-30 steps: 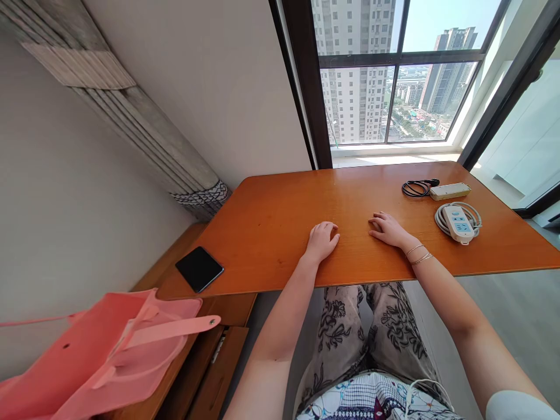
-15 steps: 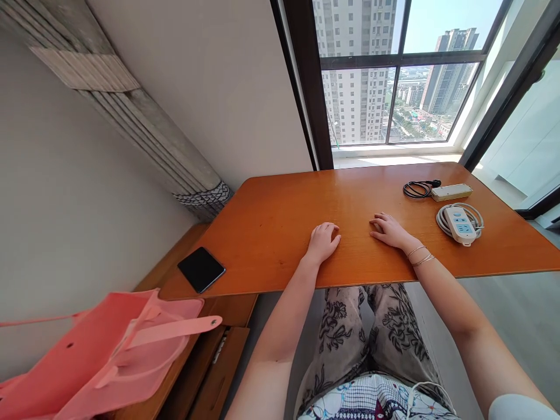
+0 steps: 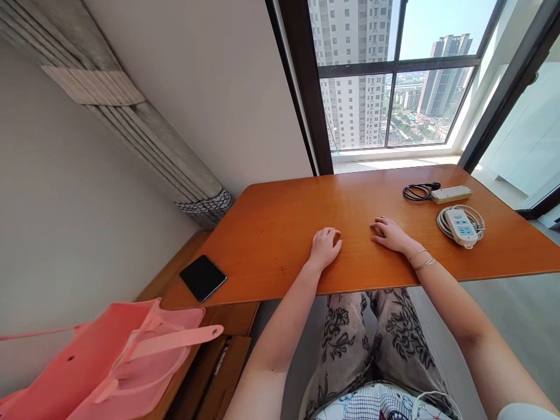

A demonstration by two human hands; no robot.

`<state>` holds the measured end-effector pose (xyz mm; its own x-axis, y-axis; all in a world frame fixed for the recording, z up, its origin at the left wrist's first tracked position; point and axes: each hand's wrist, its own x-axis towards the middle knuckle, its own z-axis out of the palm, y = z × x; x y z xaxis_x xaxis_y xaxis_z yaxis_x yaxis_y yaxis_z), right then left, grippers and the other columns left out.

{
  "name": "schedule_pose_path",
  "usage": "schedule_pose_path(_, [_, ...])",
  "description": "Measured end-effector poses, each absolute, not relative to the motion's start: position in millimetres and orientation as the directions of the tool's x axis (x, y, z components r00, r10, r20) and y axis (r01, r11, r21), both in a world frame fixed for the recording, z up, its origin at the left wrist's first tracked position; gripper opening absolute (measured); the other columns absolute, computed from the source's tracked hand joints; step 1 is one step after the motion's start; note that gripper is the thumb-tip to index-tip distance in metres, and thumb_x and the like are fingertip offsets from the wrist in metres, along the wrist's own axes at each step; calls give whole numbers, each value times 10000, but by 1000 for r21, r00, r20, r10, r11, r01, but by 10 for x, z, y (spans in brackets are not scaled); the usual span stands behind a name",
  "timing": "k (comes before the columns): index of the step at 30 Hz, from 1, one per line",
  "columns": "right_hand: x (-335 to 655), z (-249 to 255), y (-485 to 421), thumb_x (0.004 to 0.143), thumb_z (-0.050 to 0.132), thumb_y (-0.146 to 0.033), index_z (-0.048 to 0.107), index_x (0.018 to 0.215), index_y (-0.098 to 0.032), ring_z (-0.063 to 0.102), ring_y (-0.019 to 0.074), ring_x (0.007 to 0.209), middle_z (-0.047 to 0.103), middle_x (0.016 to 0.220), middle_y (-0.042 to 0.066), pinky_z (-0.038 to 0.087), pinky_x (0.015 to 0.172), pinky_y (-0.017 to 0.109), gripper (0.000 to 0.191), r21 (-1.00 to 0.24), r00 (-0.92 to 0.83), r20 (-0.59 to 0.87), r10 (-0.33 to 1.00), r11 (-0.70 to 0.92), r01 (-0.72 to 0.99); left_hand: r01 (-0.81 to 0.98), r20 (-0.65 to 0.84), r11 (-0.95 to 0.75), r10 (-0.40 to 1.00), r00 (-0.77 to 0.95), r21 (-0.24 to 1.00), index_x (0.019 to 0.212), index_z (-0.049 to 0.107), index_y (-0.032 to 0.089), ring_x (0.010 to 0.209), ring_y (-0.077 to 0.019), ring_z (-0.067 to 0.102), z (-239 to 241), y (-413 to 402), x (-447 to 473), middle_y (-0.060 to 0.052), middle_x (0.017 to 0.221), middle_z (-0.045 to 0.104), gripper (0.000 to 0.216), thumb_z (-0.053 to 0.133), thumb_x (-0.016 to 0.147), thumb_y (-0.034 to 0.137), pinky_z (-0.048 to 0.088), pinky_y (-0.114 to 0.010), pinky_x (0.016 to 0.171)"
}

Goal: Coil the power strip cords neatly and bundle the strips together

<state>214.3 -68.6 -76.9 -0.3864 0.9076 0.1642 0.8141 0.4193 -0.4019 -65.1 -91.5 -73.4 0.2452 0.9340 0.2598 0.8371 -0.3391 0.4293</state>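
Left arm [image 3: 291, 318] points to one o'clock, right arm [image 3: 466, 309] to eleven; left grip [image 3: 325, 247] and right grip [image 3: 391, 234] rest loosely curled.

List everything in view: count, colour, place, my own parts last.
Table: 1, orange-brown, centre
Flat device: 1, black, table's left end
Socket block: 1, white, table's right
Power strip: 1, off-white, beyond it
Coiled cords: 2, black and grey, beside these
Bag: 1, pink, lower left
Cabinet: 1, brown, lower left
Curtain: 1, grey, upper left
Floor: 1, grey, lower right
Window: 1, dark-framed, beyond table
Buildings: several, pale and grey, outside
Trousers: 1 pair, grey patterned, lower middle
Bracelets: at least 2, metallic, right wrist
Left hand: 1, bare, on table
Right hand: 1, bare, on table
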Motion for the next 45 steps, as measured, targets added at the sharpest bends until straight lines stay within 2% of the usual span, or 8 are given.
schedule_pose_path(7, [2118,-712,-706,901,692,-383,666,1314,-170,411,346,1492,536,1508,172,340,1239,503,466,-399,-379,152,913,408,821,843,250,-327,939,237,428,1085,669,225,1218,-300,610,-740,-908,-653,-112,1242,667,213,584,891,248,441,-495,1108])
schedule_pose_path(11, [2318,-561,-826,917,648,-398,641,1340,-178,419,357,1471,518,1521,176,339,1220,542,477,-358,-269,290,919,365,859,839,259,-319,940,221,441,1070,674,226,1206,-304,614,-733,-910,-644,-111,1236,671,200,587,892,252,450,-490,1097])
schedule_pose_path(17, [3116,-377,-1247,907,616,-455,558,1397,-162,308,434,1491,449,1546,226,197,1174,713,573,-267,193,525,829,-55,962,842,253,-320,940,228,434,1096,672,230,1222,-292,603,-748,-906,-638,-101,1250,667,223,581,894,254,435,-482,1116])
schedule_pose_path(22, [3748,-455,-1490,803,669,-679,458,1483,-111,340,494,1452,355,1575,317,302,1137,658,911,-345,472,377,797,-352,870,846,257,-321,939,227,427,1093,674,233,1224,-293,601,-754,-901,-632,-99,1250,668,220,578,896,255,431,-474,1114])
schedule_pose_path(27, [3940,-581,-1493,721,707,-694,371,1554,-142,402,442,1438,461,1529,239,350,1177,569,1054,-321,398,194,897,-325,889,843,251,-324,939,233,429,1085,673,230,1214,-293,607,-743,-902,-633,-96,1248,676,214,576,895,242,427,-477,1110])
schedule_pose_path(32, [3846,-513,-1506,780,663,-532,379,1566,-135,559,423,1281,477,1501,239,481,1038,532,925,-315,463,195,865,-392,865,849,232,-316,944,236,423,1106,671,212,1227,-296,605,-726,-904,-636,-111,1272,668,227,572,904,241,422,-476,1116])
schedule_pose_path(38, [3689,-427,-1587,798,616,-458,501,1497,-118,623,381,1147,559,1402,226,539,908,478,785,-337,472,293,831,-373,865,853,246,-322,940,237,410,1107,674,206,1235,-306,601,-724,-901,-623,-121,1260,667,230,576,901,233,421,-489,1119])
schedule_pose_path(45, [3197,-418,-1494,766,638,-418,552,1459,-136,646,358,1128,589,1375,192,548,925,458,753,-395,312,301,901,-180,901,851,262,-324,937,229,414,1089,680,221,1213,-304,610,-733,-897,-629,-111,1248,669,223,581,890,235,438,-488,1109])
